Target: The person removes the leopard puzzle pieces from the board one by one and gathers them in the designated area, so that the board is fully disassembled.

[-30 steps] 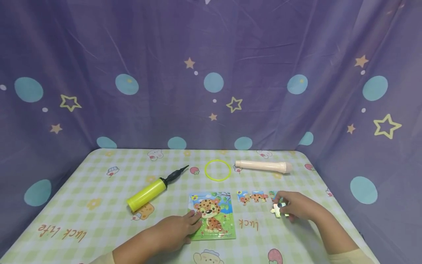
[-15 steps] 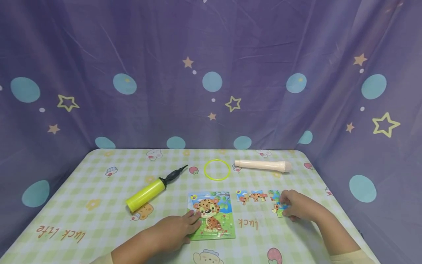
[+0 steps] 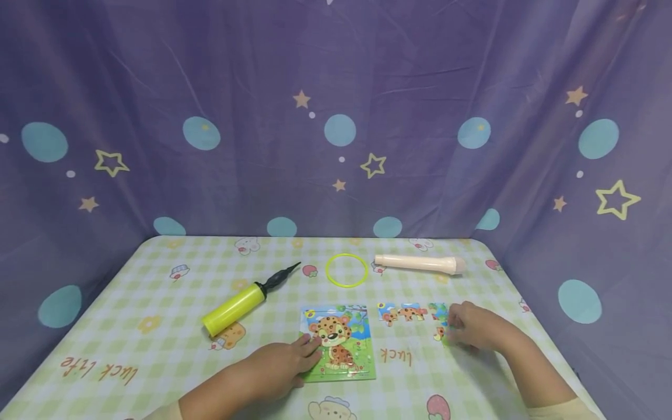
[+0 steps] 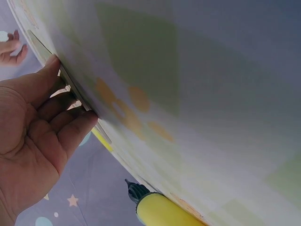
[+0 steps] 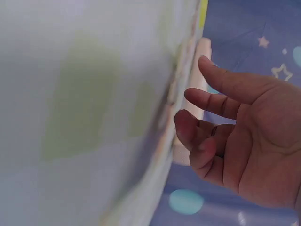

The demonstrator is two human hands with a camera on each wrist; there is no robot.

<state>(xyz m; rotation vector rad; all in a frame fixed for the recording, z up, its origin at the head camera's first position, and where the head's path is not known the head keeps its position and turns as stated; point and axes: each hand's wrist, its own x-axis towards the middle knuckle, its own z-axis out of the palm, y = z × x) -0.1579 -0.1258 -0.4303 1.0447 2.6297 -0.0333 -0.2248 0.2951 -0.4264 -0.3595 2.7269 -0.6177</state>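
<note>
A leopard-cub picture puzzle (image 3: 346, 329) lies flat on the table in the head view. My left hand (image 3: 278, 367) rests on its left side, with fingers on the picture and thumb at the near edge. To its right, several loose puzzle pieces (image 3: 411, 313) form an upper row that continues down the right side. My right hand (image 3: 475, 329) is at that right side, its fingertips at a puzzle piece (image 3: 439, 334) and partly hiding it. In the right wrist view, the thumb stands apart from the loosely bent fingers and nothing shows between them.
A yellow hand pump (image 3: 236, 309) with a black nozzle lies to the left. Towards the back are a thin yellow ring (image 3: 346, 287) and a pale microphone-shaped stick (image 3: 420, 263). A purple curtain (image 3: 336, 70) hangs behind the checked tablecloth (image 3: 173, 309).
My right hand has set down the puzzle piece it held and let it go, below the upper right piece. Its fingers have shifted slightly to the right. My left hand stays on the puzzle.
</note>
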